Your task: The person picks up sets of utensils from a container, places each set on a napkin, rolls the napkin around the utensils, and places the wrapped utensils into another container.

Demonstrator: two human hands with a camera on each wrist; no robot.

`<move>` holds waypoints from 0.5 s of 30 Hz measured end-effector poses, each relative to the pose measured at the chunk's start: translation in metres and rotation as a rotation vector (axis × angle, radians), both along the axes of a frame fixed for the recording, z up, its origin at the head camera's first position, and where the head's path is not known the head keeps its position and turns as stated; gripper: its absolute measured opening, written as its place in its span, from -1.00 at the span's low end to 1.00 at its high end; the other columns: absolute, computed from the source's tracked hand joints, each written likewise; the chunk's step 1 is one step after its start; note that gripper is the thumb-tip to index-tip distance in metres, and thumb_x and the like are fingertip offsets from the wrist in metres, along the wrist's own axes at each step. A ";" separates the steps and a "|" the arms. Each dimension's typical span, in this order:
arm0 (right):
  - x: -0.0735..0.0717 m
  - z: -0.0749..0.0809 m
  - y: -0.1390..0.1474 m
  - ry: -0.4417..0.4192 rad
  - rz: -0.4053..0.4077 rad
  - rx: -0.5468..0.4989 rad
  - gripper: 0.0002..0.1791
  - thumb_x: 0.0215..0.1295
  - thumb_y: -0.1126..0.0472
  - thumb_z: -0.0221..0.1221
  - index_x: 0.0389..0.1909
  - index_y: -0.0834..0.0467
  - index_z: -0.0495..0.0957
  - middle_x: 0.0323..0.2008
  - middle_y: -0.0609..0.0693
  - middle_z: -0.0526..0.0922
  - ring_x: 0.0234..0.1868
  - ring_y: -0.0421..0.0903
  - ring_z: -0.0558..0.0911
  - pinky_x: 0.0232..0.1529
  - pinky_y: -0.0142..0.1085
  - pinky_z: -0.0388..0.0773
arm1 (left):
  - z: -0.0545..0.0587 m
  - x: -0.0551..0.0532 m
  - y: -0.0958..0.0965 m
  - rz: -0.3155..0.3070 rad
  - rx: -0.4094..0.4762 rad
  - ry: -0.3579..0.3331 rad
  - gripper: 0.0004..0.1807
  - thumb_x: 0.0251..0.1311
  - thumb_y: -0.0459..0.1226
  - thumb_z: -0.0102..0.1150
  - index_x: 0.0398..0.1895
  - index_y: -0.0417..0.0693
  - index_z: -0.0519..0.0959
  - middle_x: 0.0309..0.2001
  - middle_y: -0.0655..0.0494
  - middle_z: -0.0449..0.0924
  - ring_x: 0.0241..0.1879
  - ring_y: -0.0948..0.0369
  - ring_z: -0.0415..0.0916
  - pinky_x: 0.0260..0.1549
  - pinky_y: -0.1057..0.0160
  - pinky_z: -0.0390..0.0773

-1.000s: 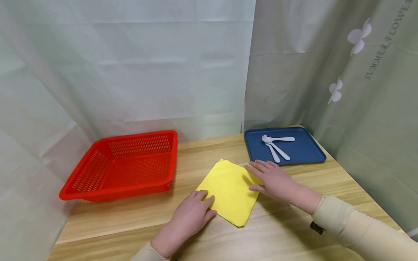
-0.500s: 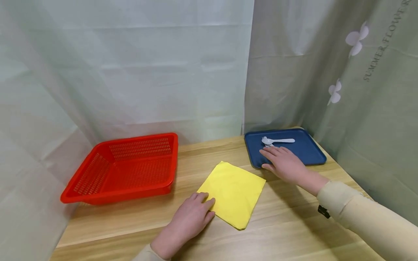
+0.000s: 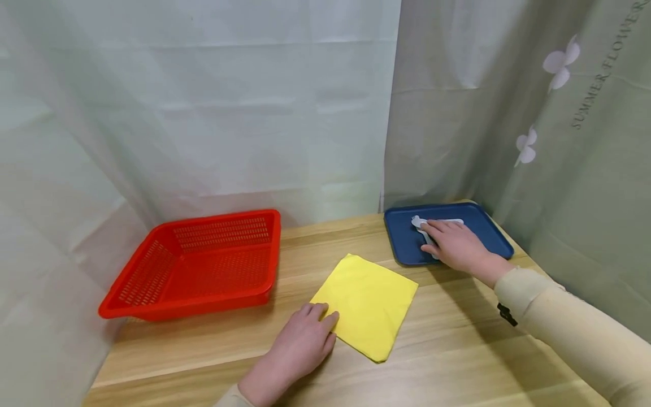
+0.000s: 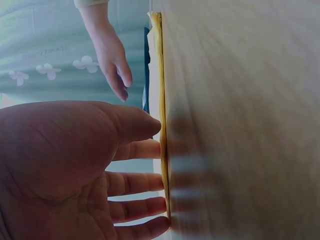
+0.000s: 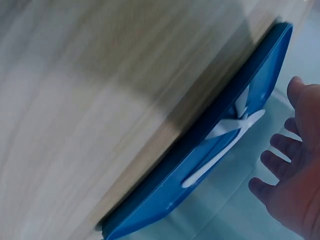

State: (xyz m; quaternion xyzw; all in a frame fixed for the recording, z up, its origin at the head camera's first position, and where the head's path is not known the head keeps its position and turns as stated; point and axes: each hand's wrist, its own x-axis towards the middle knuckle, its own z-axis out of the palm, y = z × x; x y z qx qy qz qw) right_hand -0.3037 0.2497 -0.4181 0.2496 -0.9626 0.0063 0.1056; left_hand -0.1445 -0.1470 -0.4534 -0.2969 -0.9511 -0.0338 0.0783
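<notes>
A folded yellow cloth (image 3: 368, 308) lies flat on the wooden table. My left hand (image 3: 305, 342) rests on its left edge, and in the left wrist view the extended fingertips (image 4: 142, 207) touch the cloth's edge. Over the blue tray (image 3: 488, 240) at the back right, my right hand (image 3: 455, 247) reaches above white plastic cutlery (image 3: 418, 221) and partly hides it in the head view. The right wrist view shows that cutlery (image 5: 222, 155) crossed on the tray, with the spread fingers (image 5: 275, 162) apart from it.
A red perforated basket (image 3: 272, 277) stands at the back left of the wooden table (image 3: 203, 345). Pale curtains (image 3: 239, 130) hang behind the table and along both sides, close behind the basket and tray.
My right hand has left the cloth's right corner and moved right and back, over the cutlery on the tray. My left hand has stayed on the cloth's left edge.
</notes>
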 end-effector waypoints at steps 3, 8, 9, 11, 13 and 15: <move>-0.008 0.001 0.004 -0.027 -0.033 0.017 -0.29 0.62 -0.02 0.30 0.57 0.32 0.44 0.48 0.38 0.50 0.49 0.39 0.47 0.50 0.33 0.31 | 0.000 0.001 0.001 0.006 0.005 -0.005 -0.59 0.42 -0.16 0.41 0.28 -0.03 0.72 0.22 -0.15 0.65 0.18 -0.12 0.59 0.16 -0.17 0.64; -0.020 0.000 0.013 -0.051 -0.061 0.031 -0.34 0.67 0.01 0.25 0.57 0.32 0.44 0.47 0.38 0.52 0.49 0.39 0.47 0.51 0.31 0.32 | -0.001 0.001 0.001 0.011 0.006 0.006 -0.60 0.42 -0.16 0.41 0.26 -0.03 0.73 0.21 -0.15 0.65 0.17 -0.12 0.60 0.17 -0.15 0.64; -0.022 0.000 0.014 -0.053 -0.060 0.028 -0.34 0.67 0.02 0.24 0.57 0.33 0.43 0.46 0.39 0.52 0.48 0.40 0.47 0.50 0.32 0.32 | -0.001 0.002 0.001 0.014 0.002 0.008 -0.60 0.42 -0.16 0.40 0.26 -0.03 0.73 0.22 -0.15 0.65 0.17 -0.11 0.60 0.17 -0.14 0.64; -0.026 -0.001 0.017 -0.067 -0.060 0.012 -0.36 0.68 0.05 0.23 0.56 0.36 0.43 0.46 0.42 0.50 0.48 0.43 0.46 0.49 0.33 0.33 | -0.002 0.002 0.002 0.018 -0.005 0.011 -0.61 0.42 -0.17 0.39 0.25 -0.03 0.73 0.21 -0.15 0.65 0.16 -0.11 0.60 0.17 -0.13 0.65; -0.029 -0.002 0.021 -0.088 -0.065 -0.004 -0.37 0.69 0.08 0.21 0.56 0.39 0.41 0.48 0.45 0.47 0.49 0.46 0.43 0.50 0.34 0.31 | -0.003 0.002 0.002 0.020 -0.016 0.014 -0.62 0.43 -0.15 0.39 0.24 -0.02 0.73 0.21 -0.14 0.64 0.15 -0.10 0.59 0.16 -0.12 0.65; -0.031 -0.001 0.023 -0.105 -0.070 -0.019 -0.38 0.70 0.11 0.19 0.55 0.42 0.40 0.49 0.47 0.44 0.50 0.49 0.41 0.50 0.35 0.30 | -0.003 0.002 0.003 0.020 -0.021 0.019 -0.62 0.42 -0.14 0.40 0.24 -0.01 0.72 0.20 -0.14 0.64 0.15 -0.11 0.59 0.16 -0.12 0.65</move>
